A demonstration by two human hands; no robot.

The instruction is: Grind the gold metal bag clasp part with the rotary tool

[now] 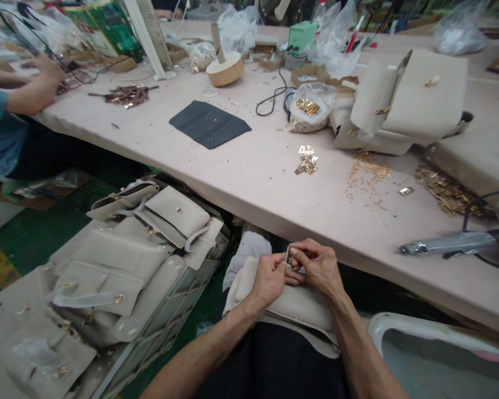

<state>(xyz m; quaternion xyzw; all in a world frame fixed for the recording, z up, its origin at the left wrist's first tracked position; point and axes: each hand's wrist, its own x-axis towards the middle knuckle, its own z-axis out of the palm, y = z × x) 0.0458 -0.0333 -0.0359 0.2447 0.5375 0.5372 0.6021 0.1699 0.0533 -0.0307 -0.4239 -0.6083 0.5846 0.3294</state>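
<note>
A cream handbag (301, 302) lies across my lap, below the table's front edge. Above it, my left hand (271, 277) and my right hand (318, 265) meet. Between their fingertips is a small gold metal plate (289, 256), pinched from both sides. The fingers cover part of the plate, and I cannot make out whether it is touching the bag. On the table ahead lies a small pile of similar gold metal plates (306, 163). Tiny gold screws (368, 172) are scattered to the right of that pile.
An electric screwdriver (449, 244) lies at the table's right, near gold metal pieces (444, 188). Cream bags (424, 100) stand behind. A crate (178, 310) heaped with bags is at my left. A dark sheet (210, 123) lies mid-table. A co-worker's hand (50, 72) is at far left.
</note>
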